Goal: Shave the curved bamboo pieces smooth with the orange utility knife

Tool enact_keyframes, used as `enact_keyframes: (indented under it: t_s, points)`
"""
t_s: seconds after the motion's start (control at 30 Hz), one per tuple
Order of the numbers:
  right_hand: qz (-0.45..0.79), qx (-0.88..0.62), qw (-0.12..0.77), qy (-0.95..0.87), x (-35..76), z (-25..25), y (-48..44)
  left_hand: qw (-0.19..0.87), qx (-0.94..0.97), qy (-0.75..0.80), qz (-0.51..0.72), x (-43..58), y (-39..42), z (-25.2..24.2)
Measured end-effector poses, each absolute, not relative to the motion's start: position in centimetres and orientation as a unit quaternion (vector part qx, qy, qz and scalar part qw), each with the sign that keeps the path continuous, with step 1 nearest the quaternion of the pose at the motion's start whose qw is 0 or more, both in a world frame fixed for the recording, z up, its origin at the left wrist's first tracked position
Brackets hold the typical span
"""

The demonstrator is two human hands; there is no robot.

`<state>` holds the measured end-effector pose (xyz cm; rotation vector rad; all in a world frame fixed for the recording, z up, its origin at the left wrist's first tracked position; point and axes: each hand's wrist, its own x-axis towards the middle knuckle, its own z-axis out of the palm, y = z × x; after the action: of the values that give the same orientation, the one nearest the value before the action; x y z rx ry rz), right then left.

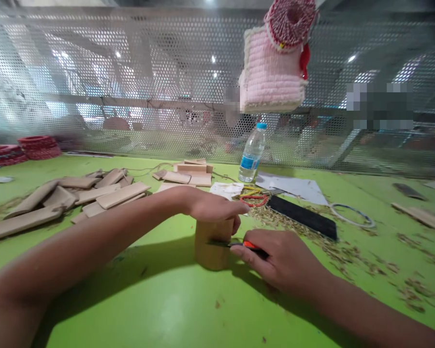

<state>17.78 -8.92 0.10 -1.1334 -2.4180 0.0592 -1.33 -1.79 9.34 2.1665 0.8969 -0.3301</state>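
Observation:
A tan bamboo section [213, 249] stands upright on the green table in front of me. My left hand [213, 205] lies over its top and grips it, with fingertips curling down the far right side. Closed around the orange and black handle of a small knife [250, 245], my right hand [281, 256] is just right of the cylinder. The thin blade lies level across the cylinder's near face and appears to touch it. My left palm hides the cylinder's top.
Curved bamboo pieces [108, 193] are piled at left. Behind my hands stand a water bottle [252, 154] and scissors with red handles [253, 200]. A black phone-like slab [301, 217] lies among shavings [333, 256] at right. A pink knitted item [273, 72] hangs on the perforated screen [148, 72].

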Motion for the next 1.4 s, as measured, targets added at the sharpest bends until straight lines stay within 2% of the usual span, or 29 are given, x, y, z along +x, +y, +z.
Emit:
enact_keyframes:
  t_s: [0.23,0.37,0.67,0.9,1.17,1.3,1.4]
  points:
    - [0.015,-0.327,0.367,-0.87,18.0,0.8,-8.9,0.353,0.855,0.354,-0.139,-1.5,-2.2,9.5]
    - [-0.017,-0.287,0.401,-0.87,17.7,0.5,-8.9,0.323,0.861,0.37,-0.129,-1.6,-2.1,9.4]
    - [-0.041,-0.246,0.412,-0.876,17.0,0.8,-9.0,0.258,0.896,0.32,-0.167,-1.5,-1.9,9.3]
    - [-0.045,-0.298,0.412,-0.86,16.6,1.6,-9.4,0.316,0.876,0.334,-0.146,-1.4,-2.2,9.3]
    - [-0.033,-0.318,0.396,-0.861,16.1,1.1,-9.0,0.259,0.89,0.34,-0.16,-1.2,-2.6,9.8]
    - [0.005,-0.311,0.384,-0.869,16.0,0.7,-9.2,0.222,0.901,0.333,-0.169,-1.3,-2.4,9.7]
    - [0.051,-0.293,0.35,-0.888,16.3,0.6,-9.4,0.247,0.896,0.332,-0.159,-1.4,-2.3,9.6]
